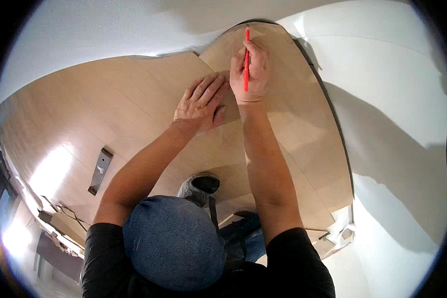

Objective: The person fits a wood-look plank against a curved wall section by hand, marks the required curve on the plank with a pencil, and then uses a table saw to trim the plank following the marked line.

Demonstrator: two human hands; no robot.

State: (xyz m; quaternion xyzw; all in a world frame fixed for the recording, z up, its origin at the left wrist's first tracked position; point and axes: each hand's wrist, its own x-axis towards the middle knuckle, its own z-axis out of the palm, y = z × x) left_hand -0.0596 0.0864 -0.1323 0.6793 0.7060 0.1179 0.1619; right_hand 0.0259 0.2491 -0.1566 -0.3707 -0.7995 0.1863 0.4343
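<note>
Light wood floor planks [134,94] spread out beneath me and meet the white walls in a bent line. My left hand [201,102] lies flat on the planks, palm down, its fingers stretched out and its thumb a little apart. Just to the right of it, my right hand [252,72] is closed around a red pencil [246,64]. The pencil's tip points away from me, close to the far edge of a plank in the corner. Whether the tip touches the wood I cannot tell.
A flat dark metal bar [100,171] lies on the planks to the left. My denim-covered knee [174,243] and a grey shoe [198,187] are near me. White walls [382,109] rise at the right and far side. Plank pieces [69,226] lie at the lower left.
</note>
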